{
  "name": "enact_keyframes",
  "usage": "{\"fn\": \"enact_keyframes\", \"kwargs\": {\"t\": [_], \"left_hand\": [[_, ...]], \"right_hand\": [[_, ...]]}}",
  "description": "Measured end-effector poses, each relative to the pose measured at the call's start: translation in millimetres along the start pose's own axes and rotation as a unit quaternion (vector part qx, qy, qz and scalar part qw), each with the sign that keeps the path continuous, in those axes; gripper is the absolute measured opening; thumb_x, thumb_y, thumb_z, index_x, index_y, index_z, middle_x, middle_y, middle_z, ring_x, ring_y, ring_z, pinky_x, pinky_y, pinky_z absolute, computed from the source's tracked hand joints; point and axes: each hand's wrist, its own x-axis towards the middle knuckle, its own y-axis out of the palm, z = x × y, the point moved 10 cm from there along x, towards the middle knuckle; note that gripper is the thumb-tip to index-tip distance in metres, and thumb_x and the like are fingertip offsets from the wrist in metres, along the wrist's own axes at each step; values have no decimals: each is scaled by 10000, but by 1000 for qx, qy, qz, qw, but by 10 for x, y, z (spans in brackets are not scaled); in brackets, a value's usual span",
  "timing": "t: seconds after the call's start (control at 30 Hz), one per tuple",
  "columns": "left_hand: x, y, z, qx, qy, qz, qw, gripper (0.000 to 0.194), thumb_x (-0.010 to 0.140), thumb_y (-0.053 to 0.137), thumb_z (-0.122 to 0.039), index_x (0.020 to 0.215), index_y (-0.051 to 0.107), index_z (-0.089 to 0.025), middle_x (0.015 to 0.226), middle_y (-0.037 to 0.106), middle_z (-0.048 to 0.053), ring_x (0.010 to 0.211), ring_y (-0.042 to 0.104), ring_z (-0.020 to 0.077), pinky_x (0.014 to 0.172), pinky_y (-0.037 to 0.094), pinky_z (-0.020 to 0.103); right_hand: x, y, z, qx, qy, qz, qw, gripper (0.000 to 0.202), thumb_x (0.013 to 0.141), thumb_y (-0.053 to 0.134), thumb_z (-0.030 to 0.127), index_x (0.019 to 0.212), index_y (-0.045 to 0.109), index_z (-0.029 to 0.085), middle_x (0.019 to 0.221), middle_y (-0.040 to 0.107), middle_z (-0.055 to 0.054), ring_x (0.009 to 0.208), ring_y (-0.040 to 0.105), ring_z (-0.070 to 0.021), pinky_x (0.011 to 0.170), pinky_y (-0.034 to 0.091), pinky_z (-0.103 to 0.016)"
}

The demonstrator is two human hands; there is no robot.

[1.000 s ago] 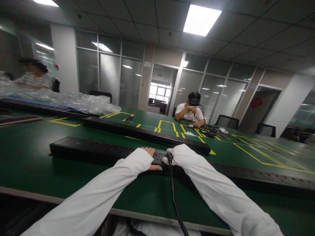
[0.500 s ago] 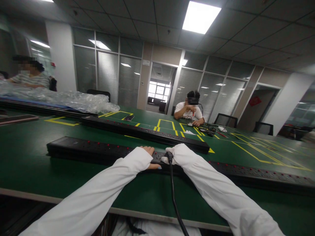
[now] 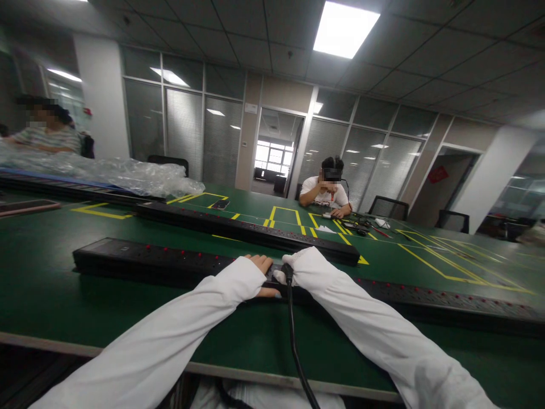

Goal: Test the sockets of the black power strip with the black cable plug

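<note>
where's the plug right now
In the head view, the plug is just right of centre, held in the right hand at the near power strip, just to the right of the left hand.

an office that doubles as a workroom, by the look of it: glass partitions with blinds, a tiled ceiling with a bright light panel, black mesh chairs, and an open doorway with a window beyond. the workroom side shows in the long green table, marked out in yellow lines and laden with black socket strips, clear plastic wrapping and, across it, small dark gear.
</note>
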Motion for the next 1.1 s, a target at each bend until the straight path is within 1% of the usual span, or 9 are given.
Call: {"fn": "enact_keyframes", "kwargs": {"t": [0.23, 0.37, 0.5, 0.6, 0.73, 0.83, 0.97, 1.03, 1.1], "left_hand": [[58, 185, 186, 8, -42, 37, 998, 644, 559, 465, -672, 996, 460, -199, 909, 574, 71, 856, 531, 258, 743, 372, 363], [25, 169, 243, 10, -46, 33, 998, 628, 560, 445, -688, 944, 486, -193, 884, 585, 67, 840, 543, 256, 734, 383, 351], [-6, 85, 196, 7, -27, 11, 1000, 634, 590, 402, -697, 953, 486, -185, 893, 584, 77, 853, 544, 259, 729, 389, 346], [-4, 71, 192, 8, -41, 16, 999, 633, 583, 438, -675, 978, 475, -181, 891, 584, 80, 851, 546, 264, 725, 391, 349], [-12, 31, 155, 5, -38, 14, 999, 606, 599, 436, -663, 967, 473, -183, 899, 581, 77, 848, 544, 260, 721, 390, 345], [-25, 24, 155, 8, -38, 13, 999, 604, 602, 426, -667, 956, 473, -180, 892, 580, 77, 840, 543, 259, 712, 392, 347], [11, 103, 199, 28, -47, 17, 998, 624, 575, 424, -686, 929, 472, -173, 869, 579, 77, 810, 547, 261, 703, 397, 365], [44, 176, 234, 42, -56, 30, 997, 620, 560, 436, -682, 908, 475, -170, 858, 580, 80, 795, 549, 267, 691, 400, 375], [72, 221, 259, 47, -63, 32, 996, 621, 552, 443, -680, 901, 476, -167, 849, 581, 81, 789, 551, 270, 686, 402, 380]], "right_hand": [[118, 5, 196, 43, -28, -26, 998, 411, 759, 293, 532, 783, 510, 184, 599, 519, 3, 522, 408, -66, 488, 201, -167], [183, 31, 300, 56, -52, -31, 997, 384, 760, 311, 505, 811, 511, 181, 632, 521, 3, 540, 406, -61, 507, 215, -169], [198, 48, 259, 64, -10, -19, 998, 320, 758, 336, 455, 798, 510, 190, 592, 496, 23, 503, 346, -52, 497, 194, -173], [170, 43, 228, 84, 18, 0, 996, 317, 745, 371, 462, 799, 522, 189, 570, 489, 29, 493, 337, -47, 498, 187, -174], [134, 34, 250, 107, 18, 27, 994, 333, 764, 366, 469, 809, 532, 184, 567, 503, 39, 491, 367, -35, 497, 209, -167], [113, 57, 255, 121, 17, 49, 991, 331, 769, 395, 464, 827, 532, 169, 598, 513, 40, 509, 402, -29, 508, 269, -155], [77, 83, 236, 135, 19, 65, 989, 388, 821, 338, 436, 889, 518, 99, 750, 521, -4, 650, 488, -63, 611, 401, -207], [72, 91, 230, 139, 21, 69, 988, 396, 832, 320, 425, 898, 514, 87, 780, 518, -13, 686, 497, -75, 633, 416, -227], [82, 99, 232, 143, 25, 71, 987, 381, 807, 364, 445, 883, 517, 104, 731, 523, 0, 630, 476, -58, 597, 389, -200]]}}
